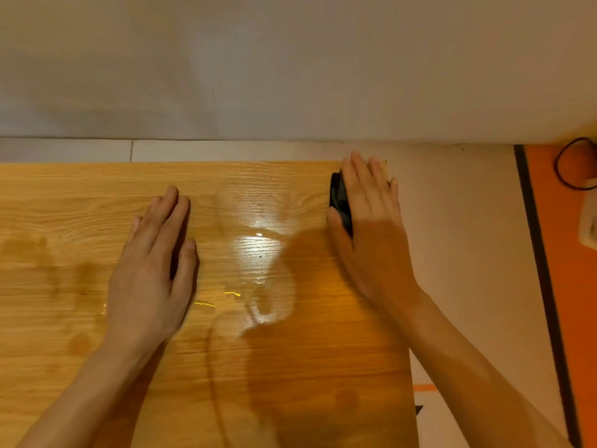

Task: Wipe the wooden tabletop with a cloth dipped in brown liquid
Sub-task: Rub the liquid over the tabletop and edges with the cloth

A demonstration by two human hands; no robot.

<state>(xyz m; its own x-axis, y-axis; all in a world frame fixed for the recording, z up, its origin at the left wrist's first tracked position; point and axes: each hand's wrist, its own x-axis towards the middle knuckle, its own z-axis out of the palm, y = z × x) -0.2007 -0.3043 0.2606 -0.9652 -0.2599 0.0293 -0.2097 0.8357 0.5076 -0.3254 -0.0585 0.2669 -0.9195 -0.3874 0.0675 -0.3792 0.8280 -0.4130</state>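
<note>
1. Dark cloth at the far right corner of the table, mostly hidden under the right hand.
2. Right hand flat, fingers straight and together, pressing the cloth onto the table.
3. Left hand flat on the table, well left of the cloth, fingers straight, holding nothing.
4. Wet shine on the table between both hands.

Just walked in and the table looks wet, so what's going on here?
A person is wiping a wooden tabletop. The right hand presses a dark cloth flat against the table's far right corner, fingers straight. The left hand rests flat on the wood, holding nothing. A glossy wet patch lies between the hands, and darker damp smears show on the left.
</note>
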